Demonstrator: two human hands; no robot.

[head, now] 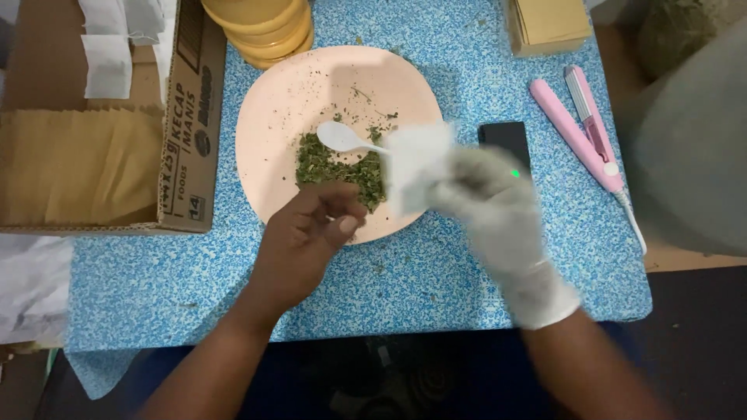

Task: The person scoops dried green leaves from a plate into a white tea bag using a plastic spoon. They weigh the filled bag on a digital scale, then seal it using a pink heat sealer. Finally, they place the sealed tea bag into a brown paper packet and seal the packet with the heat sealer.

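A person is sitting at a table (436,280) covered in blue speckled cloth, seen from above. A round pink plate (296,101) is lying in the middle, holding a loose pile of chopped green dried herb (338,167) near its lower right part, with crumbs scattered over the rest. A white plastic spoon (342,138) is resting on the herb, bowl to the left, handle pointing right.

The left hand (307,233), bare, is hovering over the plate's lower edge, just beside the herb. Its fingers are curling inward with thumb and fingertips drawing close, perhaps pinching a bit of herb, though that is too small to tell.

The right hand (498,206), in a white glove and blurred by movement, is holding a small white sachet (412,167) at the plate's right edge, fingers gripping it from the right. The sachet is covering the spoon's handle end, so whether the hand is also holding the spoon cannot be told.

Judging by the sizeable pile on the plate, much herb is waiting to be portioned; whether the sachet has any in it cannot be seen.

Around this: a cardboard box (187,124) at the left with brown paper bags (78,167) and white sachets (109,47) inside, stacked yellow containers (261,27) above the plate, a black device (506,140) with a green light, a pink heat sealer (583,128) at the right, and a stack of brown envelopes (548,23).
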